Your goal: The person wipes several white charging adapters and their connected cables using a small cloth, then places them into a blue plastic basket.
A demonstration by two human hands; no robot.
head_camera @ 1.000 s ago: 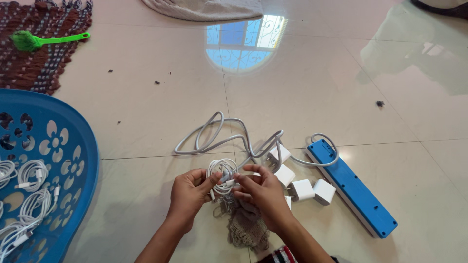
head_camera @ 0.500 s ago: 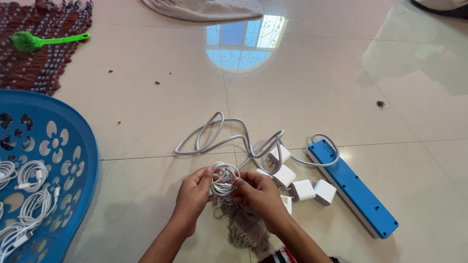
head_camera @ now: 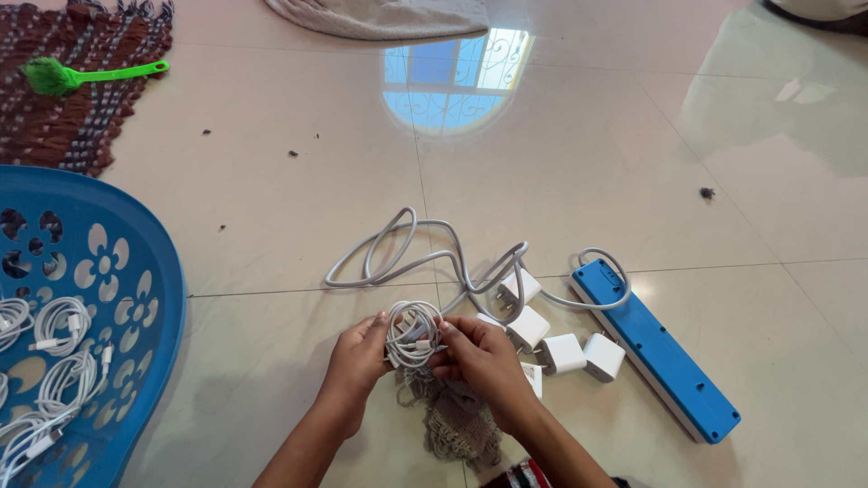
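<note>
A small coil of white cable (head_camera: 413, 331) is held between both hands low in the head view. My left hand (head_camera: 357, 360) pinches its left side. My right hand (head_camera: 481, 359) grips its right side with fingers on the coil. Under the hands lies a brown knitted cloth (head_camera: 457, 418). Just right of my right hand sit several white charger plugs (head_camera: 562, 351) on the tiled floor.
A blue power strip (head_camera: 653, 348) with a long grey cord (head_camera: 411, 255) lies to the right. A blue perforated basket (head_camera: 95, 298) at the left holds several coiled white cables (head_camera: 56, 325). A green brush (head_camera: 56, 73) rests on a brown mat (head_camera: 68, 117) at the far left.
Both hands have drawn closer together around the coil and shifted slightly lower. The coil looks tighter and more bunched than before.
</note>
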